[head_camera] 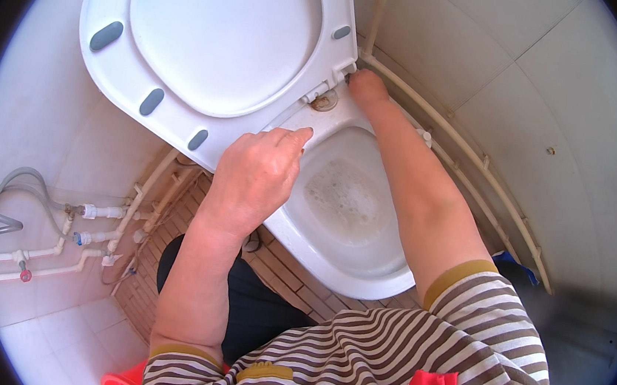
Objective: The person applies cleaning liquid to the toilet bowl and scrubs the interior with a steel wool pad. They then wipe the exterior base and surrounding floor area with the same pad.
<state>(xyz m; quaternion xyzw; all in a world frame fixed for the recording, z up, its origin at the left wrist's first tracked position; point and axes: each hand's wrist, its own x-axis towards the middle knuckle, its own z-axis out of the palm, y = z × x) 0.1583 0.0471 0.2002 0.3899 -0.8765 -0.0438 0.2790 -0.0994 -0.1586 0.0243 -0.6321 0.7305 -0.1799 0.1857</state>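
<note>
A white toilet bowl [304, 236] stands before me, with bubbly, greyish water [350, 196] in it. Its white seat and lid [224, 28] are raised and skewed to the left, with grey rubber bumpers [152, 101] on the seat's underside. My right hand [369, 87] reaches to the rear right corner, by the seat hinge [323, 89]; its fingertips are hidden there. Beside the hinge, a round mounting plate [325, 101] shows brown staining. My left hand [259, 168] is curled over the bowl's left rim, just below the seat's edge. Whether its fingers hold anything is hidden.
Cream pipes [449, 122] run along the right wall. At left, white water pipes [100, 211] carry grey hoses [36, 183] and a red valve handle [26, 275]. Narrow brown tiles [279, 262] cover the floor. A red plastic container [120, 380] stands at lower left.
</note>
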